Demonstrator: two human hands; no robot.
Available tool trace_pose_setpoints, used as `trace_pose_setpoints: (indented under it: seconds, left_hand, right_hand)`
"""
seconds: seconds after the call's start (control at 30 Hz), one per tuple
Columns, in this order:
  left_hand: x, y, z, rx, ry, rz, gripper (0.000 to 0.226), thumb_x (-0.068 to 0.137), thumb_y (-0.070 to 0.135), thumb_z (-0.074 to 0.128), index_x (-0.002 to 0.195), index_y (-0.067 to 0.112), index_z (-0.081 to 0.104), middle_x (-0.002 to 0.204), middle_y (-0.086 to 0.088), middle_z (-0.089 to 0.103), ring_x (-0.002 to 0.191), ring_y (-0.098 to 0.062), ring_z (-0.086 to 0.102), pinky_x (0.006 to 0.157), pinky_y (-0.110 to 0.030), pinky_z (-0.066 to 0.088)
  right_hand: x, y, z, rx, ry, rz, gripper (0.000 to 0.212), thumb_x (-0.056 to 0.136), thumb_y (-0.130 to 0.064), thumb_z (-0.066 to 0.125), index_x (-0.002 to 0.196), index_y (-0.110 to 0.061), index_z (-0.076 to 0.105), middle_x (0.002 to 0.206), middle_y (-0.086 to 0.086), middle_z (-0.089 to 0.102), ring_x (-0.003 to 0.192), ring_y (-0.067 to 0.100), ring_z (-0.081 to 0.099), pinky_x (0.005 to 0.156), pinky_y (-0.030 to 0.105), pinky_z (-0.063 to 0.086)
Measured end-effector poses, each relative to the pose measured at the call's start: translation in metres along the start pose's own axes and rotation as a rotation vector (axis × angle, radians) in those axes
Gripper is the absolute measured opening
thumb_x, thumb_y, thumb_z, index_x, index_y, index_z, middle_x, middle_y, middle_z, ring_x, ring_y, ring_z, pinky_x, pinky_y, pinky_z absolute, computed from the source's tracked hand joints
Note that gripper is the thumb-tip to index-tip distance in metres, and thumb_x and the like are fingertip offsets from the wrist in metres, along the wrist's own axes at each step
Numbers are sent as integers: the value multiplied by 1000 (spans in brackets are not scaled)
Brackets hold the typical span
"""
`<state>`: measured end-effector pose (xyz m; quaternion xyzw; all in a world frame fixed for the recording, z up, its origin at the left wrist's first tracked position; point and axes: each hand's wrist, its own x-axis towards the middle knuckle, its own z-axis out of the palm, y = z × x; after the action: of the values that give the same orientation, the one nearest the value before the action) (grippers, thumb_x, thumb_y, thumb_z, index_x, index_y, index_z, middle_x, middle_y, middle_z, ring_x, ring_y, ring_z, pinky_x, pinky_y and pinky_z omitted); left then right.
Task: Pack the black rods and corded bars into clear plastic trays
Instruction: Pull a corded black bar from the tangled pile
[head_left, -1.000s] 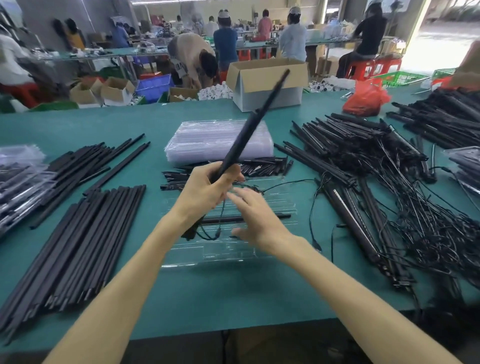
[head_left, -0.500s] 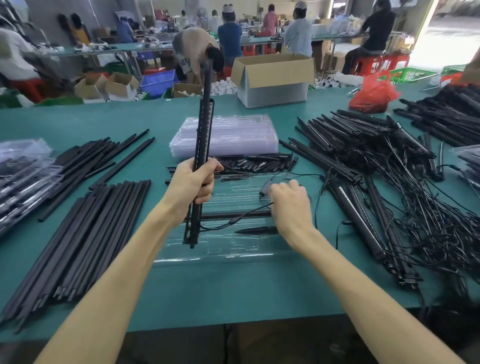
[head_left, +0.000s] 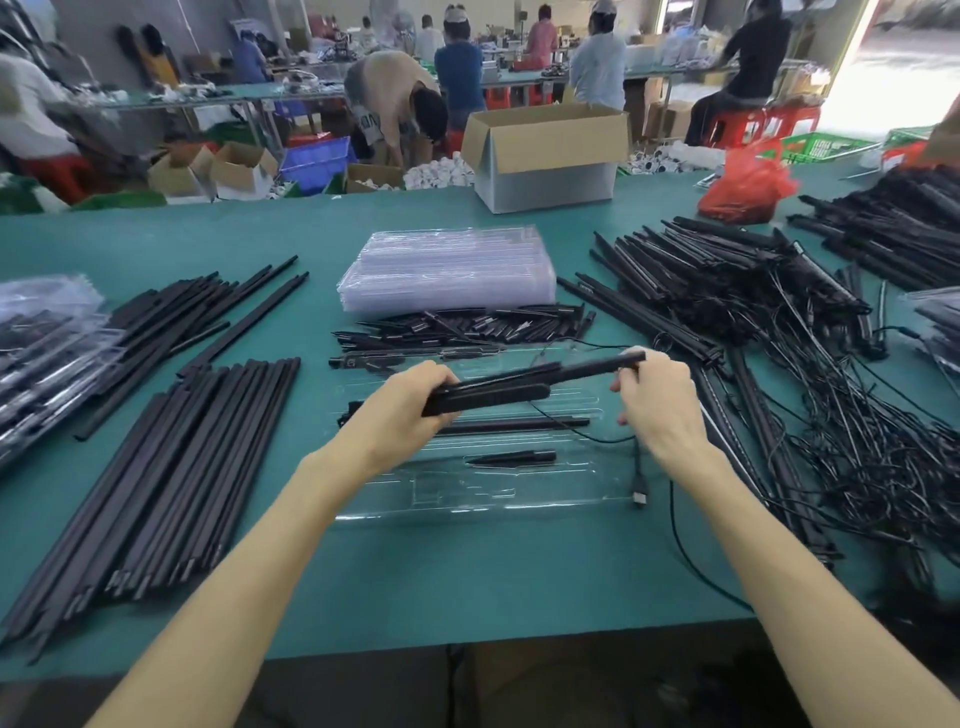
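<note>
A corded black bar (head_left: 524, 387) lies level above the clear plastic tray (head_left: 519, 493) in front of me. My left hand (head_left: 402, 410) grips its left end and my right hand (head_left: 657, 400) pinches its right end. Its thin cord hangs down to a plug (head_left: 639, 496) at the tray's right edge. In the tray lie a black rod (head_left: 514, 426) and a short black spike (head_left: 511, 459). A pile of black rods (head_left: 156, 473) lies to the left, and a tangled heap of corded bars (head_left: 779, 364) to the right.
A stack of clear trays (head_left: 447, 270) and a row of short black spikes (head_left: 467, 327) lie behind the tray. Filled trays (head_left: 41, 343) sit far left. A cardboard box (head_left: 545, 156) and a red bag (head_left: 748, 182) stand at the table's far edge. People work behind.
The bar stood upright in my left hand; now it is swung down level over the tray, and my right hand has left the cord and taken its right end.
</note>
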<state>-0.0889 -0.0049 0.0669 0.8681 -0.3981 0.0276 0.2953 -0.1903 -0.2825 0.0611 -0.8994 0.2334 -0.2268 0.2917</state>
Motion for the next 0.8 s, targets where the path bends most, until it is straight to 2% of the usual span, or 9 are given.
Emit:
trace_pose_setpoints:
  seconds: [0.03,0.1,0.2,0.27,0.33,0.47,0.6,0.73,0.8]
  left_hand:
    - [0,0,1,-52,33,-14,9,95,21,69,96,20,60,82,12,56,72,-5,50,67,-23,39]
    - [3,2,-3,-212,139,-69,15,97,30,66,90,18,59,72,13,55,61,-4,45,60,-23,39]
    - [10,9,-19,-700,250,-194,37,93,48,62,95,10,59,61,11,49,47,-8,38,44,-22,35]
    - [14,13,-30,-1000,247,-238,44,93,49,64,101,6,58,65,6,46,45,-9,33,39,-20,30]
    - [19,18,-35,-1170,195,-312,42,94,44,66,106,6,57,69,4,47,47,-8,33,39,-18,30]
    - [26,35,-31,-1251,49,-477,22,100,21,62,108,2,53,74,-1,54,54,-8,44,39,-15,34]
    - [29,45,-17,-1214,26,-551,14,102,7,54,108,-5,56,80,-10,63,70,-15,59,50,-18,46]
    - [27,48,-4,-1183,-21,-578,23,105,12,51,109,-7,61,94,-12,77,93,-22,72,66,-23,58]
    - [26,51,1,-1255,-43,-564,28,106,14,49,117,-10,57,108,-16,75,98,-26,74,66,-24,60]
  right_hand:
    - [0,0,-4,27,1,-1,24,99,-10,43,100,-13,68,89,5,70,65,31,69,72,46,57]
    - [0,2,-10,18,-12,0,27,99,-9,43,107,-14,68,97,6,70,75,31,70,78,46,57]
    - [-3,7,-15,-99,-44,12,27,99,-11,45,115,-14,66,113,10,68,96,34,66,91,44,52]
    - [-8,10,-13,-159,-68,-11,26,100,-11,48,118,-12,66,120,10,64,107,32,61,95,42,49]
    - [-12,10,-11,-178,-88,-18,27,100,-11,47,120,-12,65,124,10,60,109,33,60,95,43,49]
    - [-17,8,-10,-236,-149,-51,33,98,-9,46,129,-13,58,129,9,51,101,36,59,88,44,50]
    - [-36,-6,-12,-417,-184,-268,45,95,-14,60,139,-19,50,131,4,41,107,27,46,74,35,47]
    - [-59,-28,-8,-378,-246,-433,58,93,-35,67,145,-27,44,133,0,38,109,23,41,86,34,48]
    - [-70,-36,-2,-271,-249,-498,51,95,-38,64,142,-25,49,130,1,42,108,23,43,91,35,47]
